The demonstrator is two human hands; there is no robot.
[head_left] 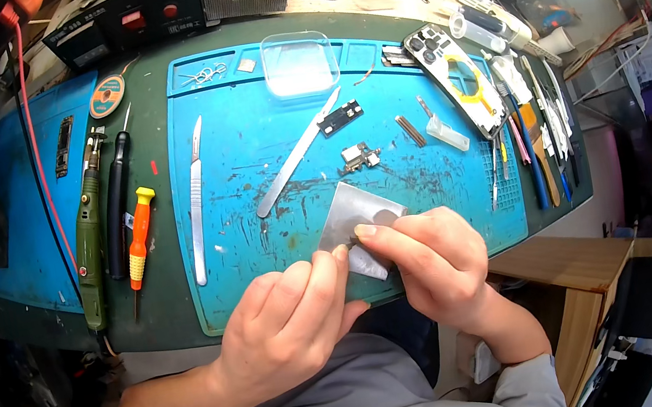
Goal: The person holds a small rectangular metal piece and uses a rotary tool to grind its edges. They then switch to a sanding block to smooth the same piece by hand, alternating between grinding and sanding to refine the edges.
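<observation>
Both hands pinch a small grey, shiny flat square (347, 210), which looks like a thin sheet or small bag, above the near edge of the blue work mat (237, 209). My left hand (289, 320) is closed, thumb and fingertips at its left side. My right hand (442, 262) is closed too, thumb and forefinger on its right side. A darker patch shows between the fingertips; I cannot make out what it is. Just beyond lie a small metal-and-black electronic part (359, 156), a black module (341, 118) and a flat metal blade tool (294, 162).
To the left lie a scalpel (199, 198), an orange screwdriver (141, 237), a black-handled tool (117, 194) and a green rotary tool (93, 240). A clear plastic box (300, 67) stands at the back. An opened phone housing (455, 76) and several hand tools are to the right.
</observation>
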